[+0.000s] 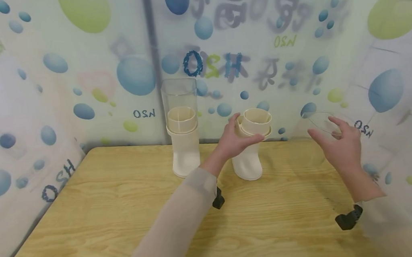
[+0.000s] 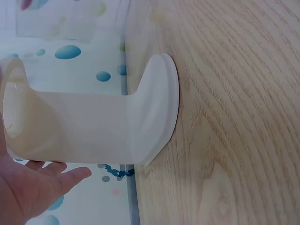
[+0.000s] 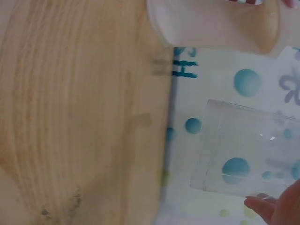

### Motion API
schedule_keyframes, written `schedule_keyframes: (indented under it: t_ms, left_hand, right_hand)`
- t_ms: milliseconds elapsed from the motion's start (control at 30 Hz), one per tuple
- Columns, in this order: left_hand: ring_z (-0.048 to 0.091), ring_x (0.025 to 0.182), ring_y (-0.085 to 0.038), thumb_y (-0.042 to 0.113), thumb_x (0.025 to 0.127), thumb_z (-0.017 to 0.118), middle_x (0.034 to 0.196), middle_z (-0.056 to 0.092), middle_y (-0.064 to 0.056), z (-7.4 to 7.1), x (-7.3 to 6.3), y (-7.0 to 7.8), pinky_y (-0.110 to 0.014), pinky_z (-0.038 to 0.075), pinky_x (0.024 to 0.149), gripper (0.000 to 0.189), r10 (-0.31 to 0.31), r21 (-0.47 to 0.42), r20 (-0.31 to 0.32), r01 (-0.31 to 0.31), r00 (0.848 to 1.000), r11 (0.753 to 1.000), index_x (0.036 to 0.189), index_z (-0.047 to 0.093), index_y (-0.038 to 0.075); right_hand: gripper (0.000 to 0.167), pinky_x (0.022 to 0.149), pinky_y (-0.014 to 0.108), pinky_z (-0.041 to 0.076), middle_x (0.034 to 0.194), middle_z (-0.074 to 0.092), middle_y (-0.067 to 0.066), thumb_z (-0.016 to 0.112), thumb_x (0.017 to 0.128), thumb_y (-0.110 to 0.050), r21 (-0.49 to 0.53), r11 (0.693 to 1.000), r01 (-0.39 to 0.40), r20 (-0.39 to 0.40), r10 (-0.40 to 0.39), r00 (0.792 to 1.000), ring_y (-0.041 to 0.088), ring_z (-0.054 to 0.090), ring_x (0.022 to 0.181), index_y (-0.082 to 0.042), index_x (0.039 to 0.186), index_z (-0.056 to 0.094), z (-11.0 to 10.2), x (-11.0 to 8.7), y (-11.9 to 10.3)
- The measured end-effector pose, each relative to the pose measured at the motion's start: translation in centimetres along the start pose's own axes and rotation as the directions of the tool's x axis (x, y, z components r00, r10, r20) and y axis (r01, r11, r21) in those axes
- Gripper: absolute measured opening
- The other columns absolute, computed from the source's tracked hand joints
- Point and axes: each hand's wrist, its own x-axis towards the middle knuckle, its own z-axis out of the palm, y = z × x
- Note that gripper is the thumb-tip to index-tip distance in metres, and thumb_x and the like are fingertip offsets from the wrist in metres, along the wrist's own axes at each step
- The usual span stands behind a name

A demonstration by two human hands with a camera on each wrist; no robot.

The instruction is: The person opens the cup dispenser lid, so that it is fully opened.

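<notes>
Along the back, the table (image 1: 126, 219) met the spotted wall (image 1: 97, 86), and both stands stood close to that edge, the left stand (image 1: 185, 154) and the right stand (image 1: 247, 165) with a gap between them! Wood stretched broad from their feet toward the person, and a wide space opened between the right stand and the tub (image 3: 248, 150), held well off to the right.

And the left hand (image 1: 230, 142) had the right stand gripped by its collar, thumb in front! Cream it was, with a round rim up top and a foot flaring onto the wood. The right hand (image 1: 343, 146) pinched the see-through tub at its side, up above the table. Over on the left stand, a clear top (image 1: 179, 87) rose upright.

The head view gave barely the tub's rim; the right wrist view showed its straight walls and flat end. The left wrist view caught the right stand's foot sitting on the table.
</notes>
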Motion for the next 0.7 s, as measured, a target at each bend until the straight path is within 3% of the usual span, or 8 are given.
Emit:
schedule_keyframes:
  t_ms: [233,467,700]
  left_hand:
    - [0.050,0.149,-0.034,0.051,0.085,0.092,0.175,0.036,-0.014,0.0,0.3,0.1,-0.056,0.045,0.123,0.121,0.016,-0.040,0.015,-0.016,1.000,0.999,0.177,0.017,0.024]
    - [0.051,0.147,-0.034,0.048,0.087,0.092,0.174,0.037,-0.015,0.3,0.7,0.0,-0.055,0.045,0.122,0.121,0.029,-0.067,0.039,-0.027,0.999,0.997,0.177,0.015,0.023]
    - [0.053,0.144,-0.034,0.048,0.088,0.091,0.173,0.039,-0.016,0.1,1.0,-0.2,-0.053,0.047,0.120,0.120,0.032,-0.058,0.042,-0.029,0.999,0.998,0.177,0.014,0.025]
  right_hand:
    - [0.096,0.103,0.059,0.048,0.174,0.011,0.034,0.074,0.097,-0.065,-0.041,0.997,-0.060,0.047,0.061,0.997,0.057,0.046,0.147,-0.019,0.172,0.037,1.9,0.8,2.8]
    - [0.100,0.106,0.070,0.042,0.173,0.013,0.036,0.069,0.098,-0.070,-0.125,0.987,-0.096,0.053,0.104,0.993,0.055,0.043,0.141,-0.014,0.173,0.034,3.3,1.2,4.6]
    - [0.098,0.119,0.073,0.037,0.174,0.012,0.034,0.071,0.099,-0.066,-0.105,0.990,-0.094,0.049,0.100,0.994,0.058,0.038,0.148,-0.012,0.172,0.035,4.6,2.1,5.3]
